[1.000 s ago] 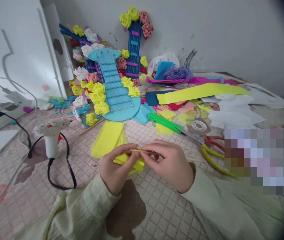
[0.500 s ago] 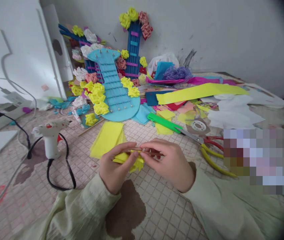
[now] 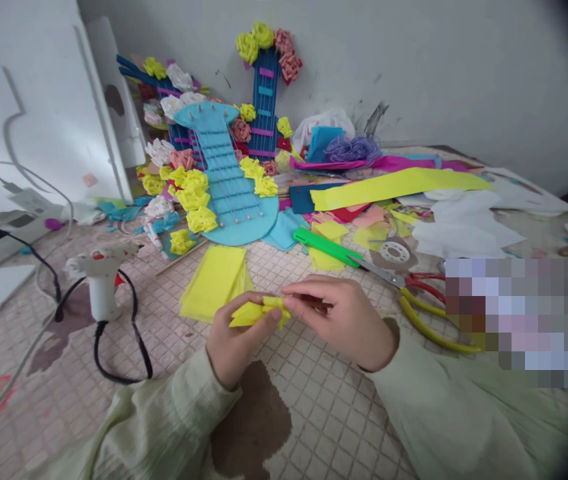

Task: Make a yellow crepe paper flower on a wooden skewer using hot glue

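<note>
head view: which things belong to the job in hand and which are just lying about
Seemingly in the job: folded yellow paper in the left hand; what looks like a thin stick in the right hand; probably the yellow sheets beyond.

Seemingly just lying about: glue gun, scissors, purple yarn.

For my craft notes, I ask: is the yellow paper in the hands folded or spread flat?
Folded: the yellow paper pinched in the left hand shows bunched, overlapping layers rather than one flat sheet.
</note>
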Demonstrator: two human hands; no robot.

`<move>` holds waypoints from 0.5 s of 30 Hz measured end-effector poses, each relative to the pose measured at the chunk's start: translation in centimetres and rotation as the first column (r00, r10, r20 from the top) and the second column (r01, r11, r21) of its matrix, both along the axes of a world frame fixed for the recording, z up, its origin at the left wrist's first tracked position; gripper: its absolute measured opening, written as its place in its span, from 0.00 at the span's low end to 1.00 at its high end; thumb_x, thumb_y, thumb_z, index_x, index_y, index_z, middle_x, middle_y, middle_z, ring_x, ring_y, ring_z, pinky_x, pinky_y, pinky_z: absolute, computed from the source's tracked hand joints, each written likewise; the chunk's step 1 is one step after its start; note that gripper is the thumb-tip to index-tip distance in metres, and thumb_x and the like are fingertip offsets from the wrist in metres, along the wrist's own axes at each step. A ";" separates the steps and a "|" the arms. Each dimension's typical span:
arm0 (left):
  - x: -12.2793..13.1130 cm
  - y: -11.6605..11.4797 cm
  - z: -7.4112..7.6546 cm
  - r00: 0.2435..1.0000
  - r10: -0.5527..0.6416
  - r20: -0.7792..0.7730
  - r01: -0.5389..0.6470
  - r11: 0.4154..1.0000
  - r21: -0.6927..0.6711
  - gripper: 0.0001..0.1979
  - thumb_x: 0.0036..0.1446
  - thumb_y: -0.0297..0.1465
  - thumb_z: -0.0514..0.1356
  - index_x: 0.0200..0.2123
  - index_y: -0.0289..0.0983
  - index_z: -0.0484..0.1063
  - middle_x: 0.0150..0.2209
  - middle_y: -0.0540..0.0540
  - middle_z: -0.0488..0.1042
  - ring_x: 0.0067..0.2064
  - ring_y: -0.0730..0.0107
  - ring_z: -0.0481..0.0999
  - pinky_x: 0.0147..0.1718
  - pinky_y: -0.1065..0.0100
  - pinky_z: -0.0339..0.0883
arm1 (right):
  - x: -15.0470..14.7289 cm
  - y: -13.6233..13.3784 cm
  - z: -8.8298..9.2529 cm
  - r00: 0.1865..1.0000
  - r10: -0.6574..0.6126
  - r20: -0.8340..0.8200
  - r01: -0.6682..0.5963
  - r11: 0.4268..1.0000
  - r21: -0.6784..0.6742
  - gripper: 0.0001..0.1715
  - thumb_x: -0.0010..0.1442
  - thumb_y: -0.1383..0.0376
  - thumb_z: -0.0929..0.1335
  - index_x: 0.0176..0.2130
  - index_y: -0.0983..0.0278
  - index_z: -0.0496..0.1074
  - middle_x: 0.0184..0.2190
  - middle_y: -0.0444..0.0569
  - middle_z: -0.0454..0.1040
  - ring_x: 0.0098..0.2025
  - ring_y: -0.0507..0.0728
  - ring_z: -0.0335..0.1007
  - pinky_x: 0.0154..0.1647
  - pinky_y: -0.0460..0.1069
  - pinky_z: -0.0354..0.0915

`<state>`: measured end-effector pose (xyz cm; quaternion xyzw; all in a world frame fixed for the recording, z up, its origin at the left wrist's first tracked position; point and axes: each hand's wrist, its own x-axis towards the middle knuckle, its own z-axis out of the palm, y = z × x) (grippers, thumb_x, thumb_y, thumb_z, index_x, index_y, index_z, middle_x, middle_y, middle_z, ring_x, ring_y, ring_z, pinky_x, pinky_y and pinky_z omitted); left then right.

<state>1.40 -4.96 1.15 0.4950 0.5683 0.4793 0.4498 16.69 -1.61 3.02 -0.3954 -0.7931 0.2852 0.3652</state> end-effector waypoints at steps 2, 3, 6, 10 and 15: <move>0.1 -0.1 0.0 0.999 0.031 -0.024 -0.031 0.999 -0.022 0.08 0.42 0.32 0.62 0.24 0.35 0.67 0.20 0.53 0.69 0.21 0.78 0.65 0.20 0.76 0.60 | 0.0 0.1 0.0 1.000 -0.018 -0.005 0.018 1.000 0.004 0.08 0.53 0.68 0.65 0.33 0.66 0.73 0.26 0.46 0.74 0.25 0.48 0.66 0.24 0.43 0.62; 0.1 -0.2 0.1 0.998 0.043 -0.039 -0.044 0.999 -0.011 0.08 0.41 0.32 0.62 0.24 0.35 0.66 0.19 0.54 0.67 0.20 0.79 0.64 0.19 0.77 0.59 | 0.0 0.1 0.0 1.000 -0.025 -0.009 0.025 1.000 0.005 0.07 0.52 0.68 0.65 0.33 0.66 0.73 0.26 0.45 0.73 0.25 0.48 0.66 0.24 0.43 0.62; 0.1 -0.3 0.1 0.996 0.056 -0.065 -0.053 0.998 0.040 0.08 0.41 0.32 0.62 0.25 0.35 0.66 0.20 0.54 0.67 0.20 0.79 0.64 0.18 0.77 0.59 | 0.0 -0.1 -0.1 0.999 -0.040 -0.027 0.040 0.999 0.002 0.07 0.51 0.68 0.66 0.33 0.67 0.73 0.26 0.45 0.72 0.26 0.48 0.66 0.25 0.42 0.62; 0.1 -0.2 0.4 0.995 0.023 -0.093 -0.018 0.998 0.052 0.07 0.43 0.32 0.60 0.25 0.35 0.66 0.24 0.51 0.71 0.24 0.75 0.68 0.23 0.75 0.63 | -0.2 -0.2 -0.3 0.998 -0.061 -0.030 0.060 0.998 -0.019 0.07 0.50 0.69 0.67 0.33 0.66 0.72 0.26 0.44 0.72 0.27 0.48 0.65 0.27 0.43 0.62; 0.0 0.0 0.7 0.985 -0.003 -0.170 0.026 0.991 0.130 0.06 0.47 0.31 0.57 0.26 0.34 0.69 0.25 0.49 0.73 0.27 0.73 0.70 0.27 0.74 0.64 | -0.2 -0.1 -0.4 0.999 -0.025 -0.027 0.024 0.999 -0.044 0.07 0.50 0.69 0.67 0.34 0.66 0.72 0.27 0.45 0.72 0.28 0.49 0.66 0.28 0.44 0.62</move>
